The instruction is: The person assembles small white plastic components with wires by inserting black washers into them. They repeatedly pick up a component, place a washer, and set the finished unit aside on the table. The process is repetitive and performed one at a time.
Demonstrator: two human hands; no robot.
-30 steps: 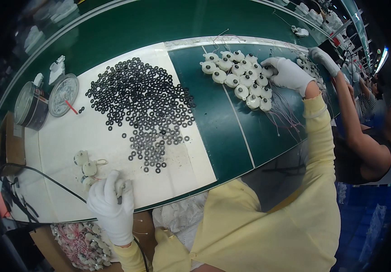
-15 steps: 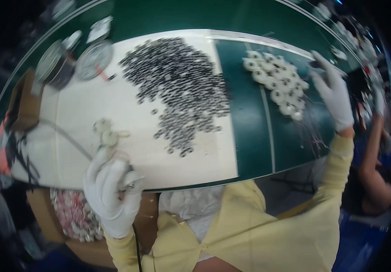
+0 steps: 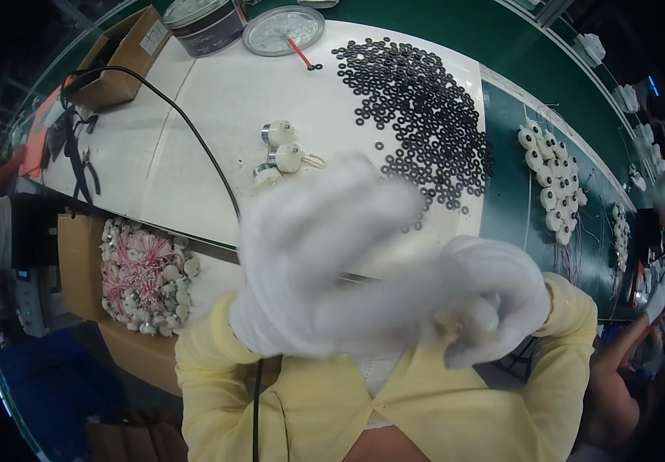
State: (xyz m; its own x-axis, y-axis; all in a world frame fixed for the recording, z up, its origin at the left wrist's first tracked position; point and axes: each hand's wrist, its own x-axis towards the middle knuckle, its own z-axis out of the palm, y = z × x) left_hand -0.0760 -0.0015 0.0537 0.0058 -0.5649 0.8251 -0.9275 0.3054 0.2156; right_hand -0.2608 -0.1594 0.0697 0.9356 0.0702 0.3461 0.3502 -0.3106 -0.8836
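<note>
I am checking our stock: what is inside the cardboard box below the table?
The box holds heaped whitish parts with pink wires. These cover whatever lies deeper, so the bottom cannot be seen.

- Left hand (image 3: pixel 317 262): blurred; fingers smeared together, tips not separable.
- Right hand (image 3: pixel 498 281): fingertips indistinct where they near the left hand; contact cannot be told.
- Part (image 3: pixel 480 314), off-white, between the hands: mostly covered, shape unclear; which hand grips it cannot be told.
- Motor (image 3: pixel 267 175), just beyond the left hand: lower portion hidden by it.
- Cable (image 3: pixel 201 142), left of the left hand: middle run lost behind it.
- Washers (image 3: pixel 425 100), beyond both hands: near fringe covered by the left hand.
- Tub (image 3: pixel 205 32), far beyond the left hand: top cut by the upper edge.
- Co-worker's hand (image 3: pixel 657 302), well right of the right hand: blurred, fingers unclear.
</note>
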